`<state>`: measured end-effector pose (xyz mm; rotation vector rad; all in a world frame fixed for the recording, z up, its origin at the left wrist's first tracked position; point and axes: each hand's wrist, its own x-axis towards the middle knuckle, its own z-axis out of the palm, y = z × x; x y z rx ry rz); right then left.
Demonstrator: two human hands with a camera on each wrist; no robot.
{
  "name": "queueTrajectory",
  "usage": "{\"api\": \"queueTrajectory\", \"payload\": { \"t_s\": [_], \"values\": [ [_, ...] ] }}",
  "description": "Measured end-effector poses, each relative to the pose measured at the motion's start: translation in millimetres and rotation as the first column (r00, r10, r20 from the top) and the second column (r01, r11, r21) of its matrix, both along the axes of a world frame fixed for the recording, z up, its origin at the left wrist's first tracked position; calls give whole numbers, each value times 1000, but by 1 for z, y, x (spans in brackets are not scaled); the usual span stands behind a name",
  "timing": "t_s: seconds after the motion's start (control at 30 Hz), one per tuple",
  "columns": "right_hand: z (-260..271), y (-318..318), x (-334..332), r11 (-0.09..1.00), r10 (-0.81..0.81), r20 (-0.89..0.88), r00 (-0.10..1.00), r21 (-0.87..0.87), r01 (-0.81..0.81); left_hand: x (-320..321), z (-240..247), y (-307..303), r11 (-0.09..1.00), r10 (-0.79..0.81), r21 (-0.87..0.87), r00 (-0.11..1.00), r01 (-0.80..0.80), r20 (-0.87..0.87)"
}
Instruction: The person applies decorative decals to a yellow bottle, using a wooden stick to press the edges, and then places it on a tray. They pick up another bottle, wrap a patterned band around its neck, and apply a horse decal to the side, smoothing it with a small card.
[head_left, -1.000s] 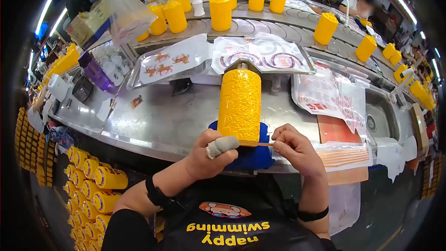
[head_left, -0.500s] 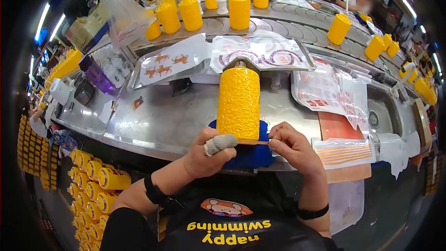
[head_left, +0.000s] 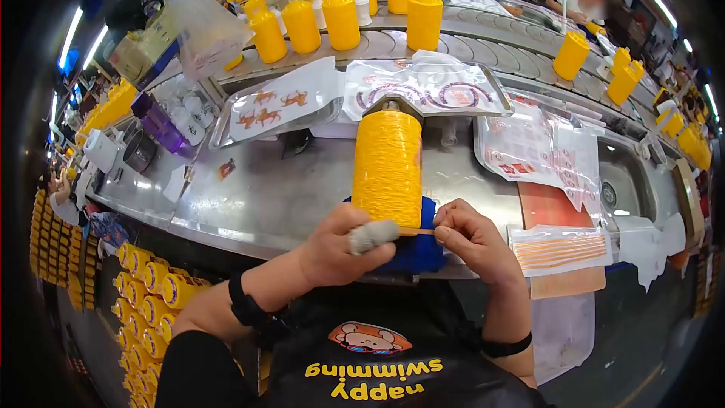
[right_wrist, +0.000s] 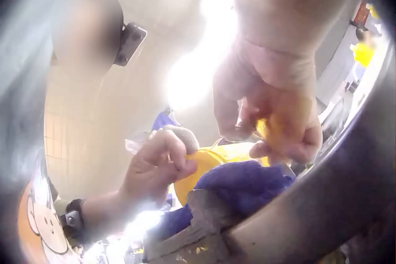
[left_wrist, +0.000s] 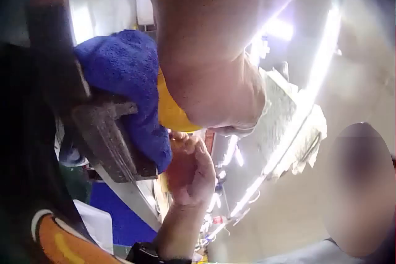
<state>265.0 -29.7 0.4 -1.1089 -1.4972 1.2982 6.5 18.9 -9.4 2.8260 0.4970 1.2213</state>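
Observation:
A yellow embossed bottle point(head_left: 387, 170) lies on a blue cloth point(head_left: 423, 251), its neck against a metal holder and its base toward the body. A thin orange-brown strip point(head_left: 424, 231) runs along the base edge and out to the right. My left hand point(head_left: 343, 245), with a grey-white wrap on a finger, presses at the base's left side, fingers curled there. The strip's free end is pinched between thumb and fingers of my right hand point(head_left: 477, 245). In the right wrist view the bottle point(right_wrist: 189, 183) rests on the cloth point(right_wrist: 241, 183) between both hands.
Trays with decal sheets point(head_left: 276, 102) stand behind the bottle. At right lie a sheet of orange strips point(head_left: 563, 249) and a sink point(head_left: 615, 185). Yellow bottles point(head_left: 302, 26) line the conveyor; more are stacked at lower left. A purple bottle point(head_left: 158, 122) stands at left.
The bottle's surface pattern has changed as it turned on its support. Both hands have shifted only slightly, the right still pinching the strip. Bottles on the conveyor have moved right.

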Motion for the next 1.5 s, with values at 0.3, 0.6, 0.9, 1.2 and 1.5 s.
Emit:
{"api": "queueTrajectory", "payload": {
  "t_s": [0.3, 0.6, 0.9, 1.2, 1.5],
  "values": [
    [-4, 2, -3, 1000, -15, 12, 1000, 10, 15, 1, 22, 5, 973, -78, 209, 990, 100, -114],
    [1, 1, -6, 999, 7, 20, 1000, 32, -7, 8, 20, 1, 982, -29, 181, 991, 53, -132],
    [3, 1, -9, 998, 12, 31, 999, 61, -14, -3, 16, 2, 981, -28, 188, 997, 42, -76],
    [-2, 4, -13, 999, -6, 22, 1000, 53, 5, 20, 33, 5, 939, -67, 319, 977, 131, -204],
    [-6, 6, -19, 985, -66, 137, 988, 167, 43, -2, 10, 0, 978, -10, 207, 996, 29, -91]
  ]
}}
